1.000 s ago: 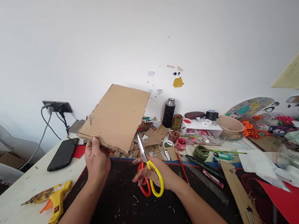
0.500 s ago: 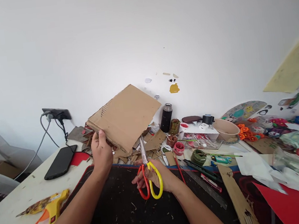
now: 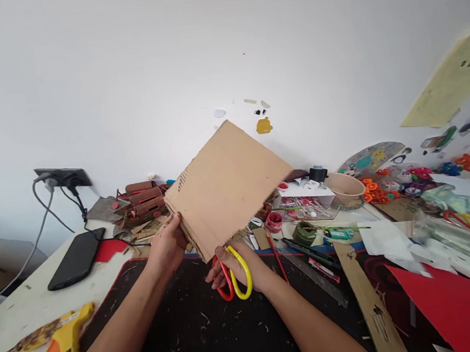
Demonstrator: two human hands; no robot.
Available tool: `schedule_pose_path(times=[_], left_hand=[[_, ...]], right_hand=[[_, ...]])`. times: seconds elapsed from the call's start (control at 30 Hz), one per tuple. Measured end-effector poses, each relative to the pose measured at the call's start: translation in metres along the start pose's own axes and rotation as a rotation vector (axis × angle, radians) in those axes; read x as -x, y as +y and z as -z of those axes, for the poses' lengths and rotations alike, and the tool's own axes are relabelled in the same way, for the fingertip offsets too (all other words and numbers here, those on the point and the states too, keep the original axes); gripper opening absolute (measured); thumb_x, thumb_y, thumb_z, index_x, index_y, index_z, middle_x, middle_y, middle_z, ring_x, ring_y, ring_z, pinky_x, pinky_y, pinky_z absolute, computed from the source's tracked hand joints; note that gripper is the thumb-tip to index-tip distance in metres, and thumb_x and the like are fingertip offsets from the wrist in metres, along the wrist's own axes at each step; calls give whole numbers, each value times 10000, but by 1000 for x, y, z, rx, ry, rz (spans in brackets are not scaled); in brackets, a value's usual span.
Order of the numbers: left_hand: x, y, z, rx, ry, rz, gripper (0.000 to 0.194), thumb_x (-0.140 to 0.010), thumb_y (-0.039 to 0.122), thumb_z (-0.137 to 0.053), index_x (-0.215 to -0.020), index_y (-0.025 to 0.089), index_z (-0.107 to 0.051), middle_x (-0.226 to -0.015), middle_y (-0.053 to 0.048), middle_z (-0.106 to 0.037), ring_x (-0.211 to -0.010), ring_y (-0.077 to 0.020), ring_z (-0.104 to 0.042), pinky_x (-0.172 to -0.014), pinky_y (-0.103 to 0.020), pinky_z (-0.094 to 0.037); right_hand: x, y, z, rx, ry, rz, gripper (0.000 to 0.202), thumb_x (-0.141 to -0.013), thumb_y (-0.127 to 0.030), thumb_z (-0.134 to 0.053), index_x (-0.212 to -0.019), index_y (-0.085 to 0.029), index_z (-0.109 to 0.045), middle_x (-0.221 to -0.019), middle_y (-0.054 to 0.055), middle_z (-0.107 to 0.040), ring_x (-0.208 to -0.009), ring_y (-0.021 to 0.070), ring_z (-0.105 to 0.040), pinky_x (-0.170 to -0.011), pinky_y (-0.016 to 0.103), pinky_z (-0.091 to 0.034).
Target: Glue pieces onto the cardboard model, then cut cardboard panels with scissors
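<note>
A brown cardboard sheet [image 3: 228, 188] is held up, tilted, above the front of the table. My left hand [image 3: 170, 244] grips its lower left edge, thumb on the near face. In my right hand [image 3: 244, 264] is a pair of scissors [image 3: 242, 279] with one red and one yellow handle loop. The scissors' blades are hidden behind the cardboard, and the right thumb lies at the sheet's lower corner. Beneath both hands spreads a black mat [image 3: 201, 336] strewn with small scraps.
At left lie a yellow glue gun [image 3: 63, 339] and a black phone [image 3: 78, 258]. Rolled brown pieces [image 3: 147, 199] sit behind the left hand. Paint jars [image 3: 304, 233], a metal ruler [image 3: 319, 279], a cardboard strip [image 3: 370, 302] and red paper [image 3: 454, 304] lie to the right.
The cardboard has moved right and come over the scissors, covering their blades. My left hand has shifted right with it. The whole view has turned slightly.
</note>
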State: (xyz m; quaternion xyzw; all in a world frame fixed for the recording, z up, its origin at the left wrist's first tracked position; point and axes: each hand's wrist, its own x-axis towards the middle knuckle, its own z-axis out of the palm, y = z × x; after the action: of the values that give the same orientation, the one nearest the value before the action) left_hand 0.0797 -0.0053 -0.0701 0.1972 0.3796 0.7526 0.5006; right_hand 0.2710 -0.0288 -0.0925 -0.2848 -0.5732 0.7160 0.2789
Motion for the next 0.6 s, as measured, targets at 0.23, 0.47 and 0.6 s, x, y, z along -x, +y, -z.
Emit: schedule_pose_path(times=[0.23, 0.47, 0.6], left_hand=[[7, -1, -1, -7, -44, 106, 187, -925, 209, -703, -1089, 147, -769, -1184, -142, -820, -1192, -287, -754, -1003, -399, -632], [7, 0, -3, 2, -27, 106, 205, -982, 218, -633, -1114, 156, -778, -1210, -125, -818, -1180, -262, -759, -943, -358, -650], [7, 0, -2, -1, 2, 101, 203, -968, 215, -654, -1102, 142, -789, -1142, -133, -832, -1099, -278, -785, -902, -375, -666]], right_hand=[[1, 4, -1, 71, -47, -80, 880, -735, -993, -606, -742, -115, -663, -688, 148, -745, -525, 191, -695, -535, 293, -560], [-1, -1, 0, -21, -45, -14, 868, -643, -981, -701, -788, -129, -624, -757, 165, -769, -610, 214, -743, -606, 307, -579], [-4, 8, 0, -98, -150, -37, 901, -568, -920, -814, -993, -148, -624, -819, 150, -787, -706, 269, -785, -661, 343, -594]])
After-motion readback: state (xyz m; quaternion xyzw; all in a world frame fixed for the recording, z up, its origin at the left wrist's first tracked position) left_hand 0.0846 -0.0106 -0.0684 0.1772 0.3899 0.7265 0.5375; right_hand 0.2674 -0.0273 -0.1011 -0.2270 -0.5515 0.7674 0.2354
